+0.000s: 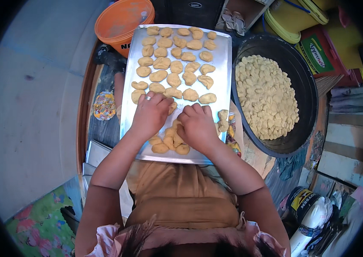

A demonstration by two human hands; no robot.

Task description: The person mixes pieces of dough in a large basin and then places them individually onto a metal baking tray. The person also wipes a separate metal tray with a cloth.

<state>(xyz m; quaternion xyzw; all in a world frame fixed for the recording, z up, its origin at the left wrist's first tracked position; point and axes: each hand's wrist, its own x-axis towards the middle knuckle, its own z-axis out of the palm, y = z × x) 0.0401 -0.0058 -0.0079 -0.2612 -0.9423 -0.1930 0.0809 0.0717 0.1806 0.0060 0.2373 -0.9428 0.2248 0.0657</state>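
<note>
Mostly in rows, dough pieces [173, 80] lie on a metal tray [223, 55]

The tray rests over the person's lap [168, 180], beneath both hands. Past the left hand [151, 113] stands an orange bucket [121, 25]; to the right of the right hand [199, 127] sits a black basin [306, 94] of small dough lumps [267, 98]. The rows stretch beyond the fingertips; a loose heap [169, 141] lies between the wrists. The left hand's fingers bend down at one piece, the right hand's curl beside the heap; whether either pinches, I cannot tell.
</note>
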